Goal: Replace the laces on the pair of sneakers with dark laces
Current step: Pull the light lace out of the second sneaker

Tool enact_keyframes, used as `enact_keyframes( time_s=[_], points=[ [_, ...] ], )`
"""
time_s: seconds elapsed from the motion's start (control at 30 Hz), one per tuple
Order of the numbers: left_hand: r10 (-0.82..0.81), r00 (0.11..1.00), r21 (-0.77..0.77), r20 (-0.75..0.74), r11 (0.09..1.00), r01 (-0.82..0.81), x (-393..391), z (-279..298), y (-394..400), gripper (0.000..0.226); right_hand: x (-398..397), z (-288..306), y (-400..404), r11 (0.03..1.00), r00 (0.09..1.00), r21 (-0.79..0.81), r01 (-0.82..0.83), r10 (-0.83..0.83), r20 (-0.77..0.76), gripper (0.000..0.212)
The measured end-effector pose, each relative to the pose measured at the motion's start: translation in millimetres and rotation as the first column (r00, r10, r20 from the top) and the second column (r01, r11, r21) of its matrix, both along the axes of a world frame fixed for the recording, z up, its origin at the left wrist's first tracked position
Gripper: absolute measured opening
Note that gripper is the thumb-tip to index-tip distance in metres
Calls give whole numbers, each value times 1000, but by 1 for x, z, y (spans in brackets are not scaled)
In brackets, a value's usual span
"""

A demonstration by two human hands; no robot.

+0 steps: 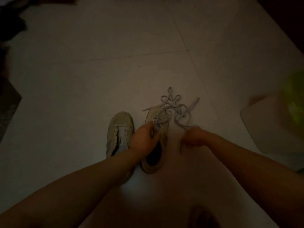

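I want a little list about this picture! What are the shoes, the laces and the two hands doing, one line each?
left sneaker: pale left sneaker on the floor, eyelets bare, no lace in it
right sneaker: right sneaker beside it, still partly laced near the toe
light lace: light lace pulled loose, piled on the floor past the toe of the right sneaker
left hand: left hand grips the right sneaker at the tongue
right hand: right hand blurred, seems to pinch the lace end
floor: pale tiled floor
dark laces: none seen
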State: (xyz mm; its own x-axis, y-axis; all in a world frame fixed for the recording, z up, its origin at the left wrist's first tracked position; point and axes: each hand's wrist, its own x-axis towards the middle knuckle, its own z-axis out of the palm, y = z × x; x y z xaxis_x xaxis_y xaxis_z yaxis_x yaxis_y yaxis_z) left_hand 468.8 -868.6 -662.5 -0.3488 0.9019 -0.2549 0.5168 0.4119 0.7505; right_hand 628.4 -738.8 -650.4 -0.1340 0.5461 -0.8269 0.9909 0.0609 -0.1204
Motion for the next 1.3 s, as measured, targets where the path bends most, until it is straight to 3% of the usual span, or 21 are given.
enact_keyframes(
  time_s=[0.07, 0.1, 0.17, 0.2, 0.27, 0.33, 0.4, 0.5, 0.6, 0.8, 0.87, 0.93, 1.03, 1.13, 1.2, 1.27, 1.3],
  points=[
    [57, 998, 2, 20, 998, -57, -3, 0, 1, 27, -9, -2, -5, 967, 967, 49, -248, 245, 69, 40],
    [85, 996, -10, 26, 996, -85, -5, 0, 2, 31, -14, -4, -4, 951, 964, 160, -264, 264, 21, 39],
    [125, 991, -41, 43, 992, -123, -6, -1, 4, 34, -28, -4, -1, 912, 940, 404, -74, 199, -279, 26],
    [128, 991, -52, 44, 991, -126, -5, -2, 4, 34, -37, -2, -2, 876, 876, 480, 33, 206, -436, 17],
    [116, 993, -58, 34, 992, -114, -6, -2, 5, 35, -58, 3, -5, 807, 770, 589, 35, 354, -531, 11],
    [92, 996, -58, 9, 994, -92, -7, -1, 7, 36, -75, 3, -9, 757, 708, 649, -83, 503, -495, 15],
    [74, 997, -60, -18, 995, -75, -8, -1, 8, 37, -86, -1, -9, 701, 711, 665, -258, 604, -360, 20],
    [71, 997, -53, -21, 996, -72, -10, 1, 7, 37, -93, -1, -3, 622, 726, 640, -451, 673, -144, 19],
    [80, 997, -38, -3, 996, -80, -11, 1, 6, 36, -96, 3, -2, 499, 664, 640, -584, 747, 25, 18],
    [48, 999, -32, 20, 998, -47, -13, 1, 5, 34, -95, 2, -6, 458, 617, 604, -652, 784, 72, 17],
    [31, 999, -33, 15, 999, -30, -15, 0, 4, 30, -96, 6, -7, 506, 649, 611, -609, 761, 16, 19],
    [6, 1000, -29, -26, 1000, -6, -18, 2, 2, 26, -93, 11, -6, 613, 740, 622, -487, 668, -80, 23],
    [-22, 997, 5, -67, 1000, 22, -24, 7, 1, 26, -86, 14, 0, 816, 885, 563, -128, 350, -306, 16],
    [-9, 998, 12, -58, 1000, 10, -22, 14, 4, 32, -83, 11, 9, 896, 913, 429, 112, 77, -400, 32],
    [4, 1000, 14, -10, 1000, -4, -17, 16, 5, 27, -85, 8, 9, 903, 907, 423, 76, 114, -406, 23],
    [-7, 1000, 9, 13, 1000, 7, -15, 15, 6, 20, -87, 6, 6, 902, 840, 430, -27, 253, -479, 7],
    [-13, 1000, 0, 18, 1000, 13, -15, 15, 5, 17, -88, 6, 4, 889, 798, 445, -111, 346, -493, 18]
  ],
)
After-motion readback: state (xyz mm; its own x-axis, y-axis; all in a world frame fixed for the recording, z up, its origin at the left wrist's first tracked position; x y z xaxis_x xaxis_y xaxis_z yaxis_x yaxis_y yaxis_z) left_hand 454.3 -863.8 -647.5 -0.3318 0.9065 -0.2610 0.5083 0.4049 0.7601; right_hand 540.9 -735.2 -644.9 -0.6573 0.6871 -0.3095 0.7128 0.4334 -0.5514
